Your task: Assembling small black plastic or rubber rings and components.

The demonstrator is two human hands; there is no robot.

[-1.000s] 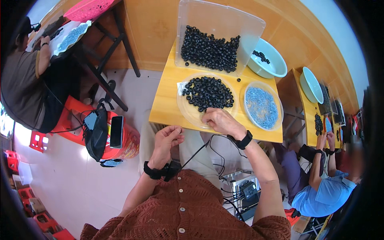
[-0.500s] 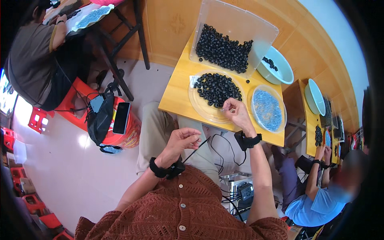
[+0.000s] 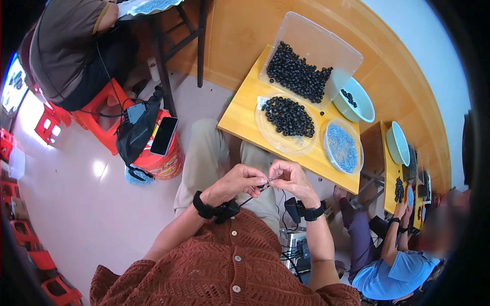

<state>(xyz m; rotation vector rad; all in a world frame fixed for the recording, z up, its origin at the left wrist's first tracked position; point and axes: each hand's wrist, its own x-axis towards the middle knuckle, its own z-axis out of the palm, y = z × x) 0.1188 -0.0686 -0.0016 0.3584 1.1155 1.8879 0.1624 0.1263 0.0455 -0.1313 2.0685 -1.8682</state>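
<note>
The small thing (image 3: 268, 181) is thin and dark, and it sits right between the tips of the two hands, over the lap and in front of the near edge of the desk (image 3: 242, 117). It is too tiny to tell just what it is, as the fingers hide most of it. On the desk, shiny black round beads (image 3: 288, 116), many with a hole, lie in a heap on a clear round plate (image 3: 287, 147). More black beads fill the low part of a clear bin (image 3: 326, 43) behind the plate. To the right is a clear dish of blue bits (image 3: 342, 148), with a pale green bowl (image 3: 363, 108) behind it. The plate and the dish both sit close to the near edge. Some bare yellow wood shows to the left of the plate, and there is open air between the hands and the desk. The left hand (image 3: 237, 182) comes in from the left, its thumb and finger pinched on the small thing. The right hand (image 3: 292, 179) meets it from the other side, its finger curled over and pinching there too. Both wrists are bent in, each with a black band.
</note>
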